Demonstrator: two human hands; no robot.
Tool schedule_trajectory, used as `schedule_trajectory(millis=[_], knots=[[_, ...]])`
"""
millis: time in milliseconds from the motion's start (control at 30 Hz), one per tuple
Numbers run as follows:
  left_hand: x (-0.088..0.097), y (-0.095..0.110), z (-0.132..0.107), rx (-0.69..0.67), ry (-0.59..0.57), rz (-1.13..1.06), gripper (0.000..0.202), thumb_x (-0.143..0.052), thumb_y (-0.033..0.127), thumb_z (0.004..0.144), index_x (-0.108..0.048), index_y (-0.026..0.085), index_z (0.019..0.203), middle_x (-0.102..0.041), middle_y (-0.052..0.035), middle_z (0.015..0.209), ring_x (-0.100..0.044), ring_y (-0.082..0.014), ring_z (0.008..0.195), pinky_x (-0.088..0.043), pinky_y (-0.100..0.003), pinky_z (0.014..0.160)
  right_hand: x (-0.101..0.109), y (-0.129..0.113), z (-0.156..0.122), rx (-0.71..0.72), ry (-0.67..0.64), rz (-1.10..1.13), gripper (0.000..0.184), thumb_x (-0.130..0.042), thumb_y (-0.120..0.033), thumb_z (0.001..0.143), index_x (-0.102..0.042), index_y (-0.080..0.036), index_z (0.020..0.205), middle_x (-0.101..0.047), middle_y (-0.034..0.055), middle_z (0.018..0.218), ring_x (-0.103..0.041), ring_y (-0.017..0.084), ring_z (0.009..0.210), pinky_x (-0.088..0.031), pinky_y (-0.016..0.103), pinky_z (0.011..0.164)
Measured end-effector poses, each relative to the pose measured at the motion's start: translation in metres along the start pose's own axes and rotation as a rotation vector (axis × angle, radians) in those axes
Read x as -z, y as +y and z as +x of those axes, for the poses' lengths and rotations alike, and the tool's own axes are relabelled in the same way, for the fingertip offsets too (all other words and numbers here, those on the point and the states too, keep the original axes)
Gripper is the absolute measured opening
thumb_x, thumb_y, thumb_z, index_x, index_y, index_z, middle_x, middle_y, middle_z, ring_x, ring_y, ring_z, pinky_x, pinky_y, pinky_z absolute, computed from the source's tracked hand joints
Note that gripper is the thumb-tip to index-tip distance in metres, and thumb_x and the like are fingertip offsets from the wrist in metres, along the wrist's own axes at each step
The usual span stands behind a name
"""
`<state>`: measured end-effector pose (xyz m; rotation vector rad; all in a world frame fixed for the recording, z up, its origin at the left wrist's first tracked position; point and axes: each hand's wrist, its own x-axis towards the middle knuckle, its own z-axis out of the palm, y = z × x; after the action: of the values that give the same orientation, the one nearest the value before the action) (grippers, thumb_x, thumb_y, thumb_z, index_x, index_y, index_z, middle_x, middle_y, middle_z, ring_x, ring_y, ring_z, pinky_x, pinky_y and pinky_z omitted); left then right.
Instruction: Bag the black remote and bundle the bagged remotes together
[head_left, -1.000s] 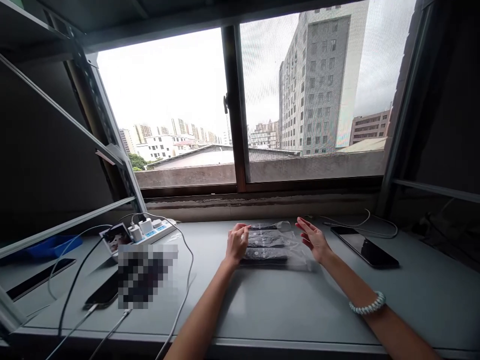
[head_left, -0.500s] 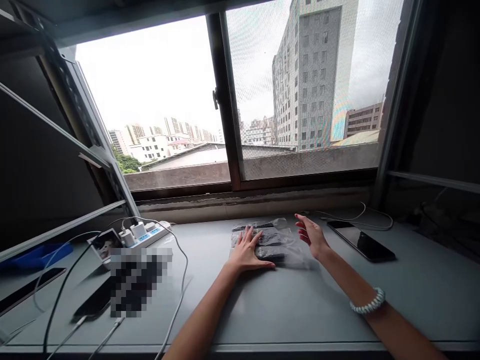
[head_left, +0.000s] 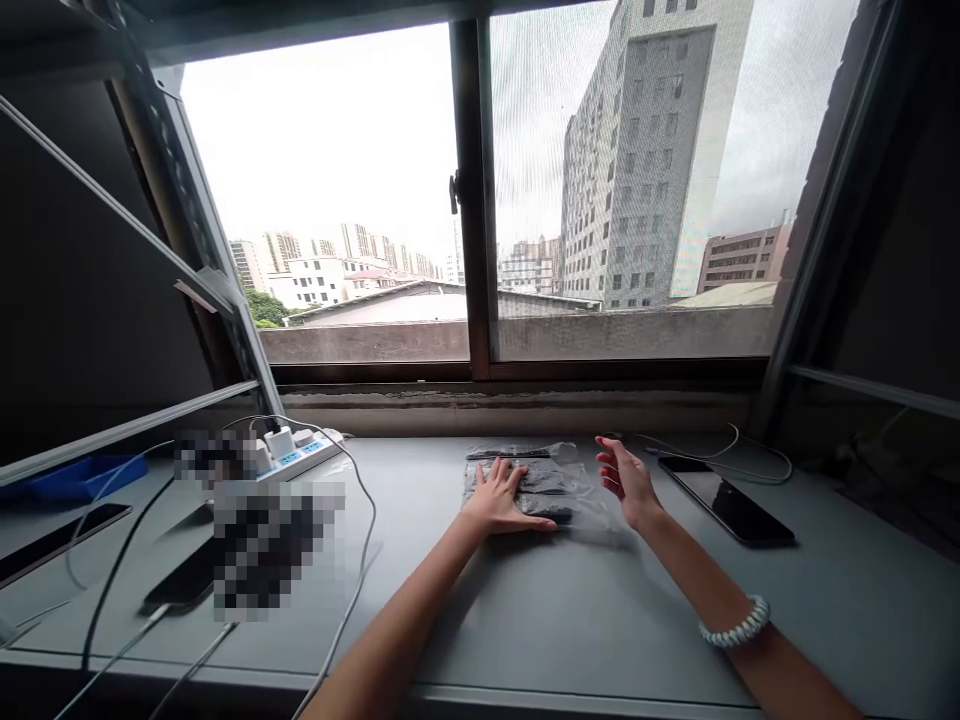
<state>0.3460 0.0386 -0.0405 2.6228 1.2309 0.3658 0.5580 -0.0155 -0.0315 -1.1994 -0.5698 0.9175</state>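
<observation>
A clear plastic bag (head_left: 582,487) lies flat on the grey desk, with dark folded pieces (head_left: 547,481) inside it. My left hand (head_left: 501,500) rests on the bag's left part, fingers spread and pressing down, thumb stretched to the right. It covers some of the dark contents, whose kind I cannot make out. Just right of the bag, my right hand (head_left: 631,484) is raised above the desk, palm turned inward. Its fingers are loosely bent, the thumb stands apart, and nothing shows in it. A pale coiled band (head_left: 739,624) circles the right wrist.
A black phone (head_left: 726,500) lies to the right, near a white cable (head_left: 780,465). At the left are a white power strip (head_left: 304,458) with plugs, several cables, another phone (head_left: 180,580), a blue tray (head_left: 90,478) and a blurred patch. The window (head_left: 480,200) rises behind the desk.
The camera view has shifted slightly, so everything appears a little displaced. My left hand stays spread on the bag, and my right hand remains raised beside it with little change.
</observation>
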Motion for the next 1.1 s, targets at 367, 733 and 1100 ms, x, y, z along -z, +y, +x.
schedule_trajectory(millis=[367, 733, 1100], knots=[[0.0, 0.001, 0.016, -0.072, 0.028, 0.018, 0.101, -0.058, 0.082, 0.043, -0.045, 0.025, 0.125, -0.028, -0.0146, 0.144, -0.004, -0.0364, 0.138, 0.008, -0.057, 0.106, 0.003, -0.002, 0.001, 0.009, 0.055, 0.032, 0.026, -0.059, -0.041, 0.072, -0.063, -0.021, 0.088, -0.062, 0.0013, 0.073, -0.051, 0.01, 0.051, -0.043, 0.022, 0.045], [0.002, -0.004, 0.018, 0.045, 0.011, -0.054, 0.102, -0.057, 0.083, 0.04, -0.045, 0.023, 0.121, -0.028, -0.0173, 0.144, -0.009, -0.0367, 0.137, -0.002, -0.062, 0.104, 0.007, 0.0, 0.005, 0.034, 0.043, -0.024, 0.021, -0.06, -0.045, 0.07, -0.065, -0.028, 0.079, -0.066, 0.004, 0.081, -0.059, 0.017, 0.059, -0.049, 0.03, 0.051], [0.0, -0.004, 0.006, 0.372, 0.119, -0.047, 0.116, -0.051, 0.084, 0.044, -0.036, 0.011, 0.133, -0.018, -0.0262, 0.146, -0.002, -0.0417, 0.136, -0.001, -0.06, 0.104, 0.02, 0.008, 0.015, -0.001, 0.053, -0.068, 0.033, -0.062, -0.044, 0.066, -0.066, -0.024, 0.093, -0.067, 0.008, 0.087, -0.058, 0.017, 0.055, -0.048, 0.032, 0.047]])
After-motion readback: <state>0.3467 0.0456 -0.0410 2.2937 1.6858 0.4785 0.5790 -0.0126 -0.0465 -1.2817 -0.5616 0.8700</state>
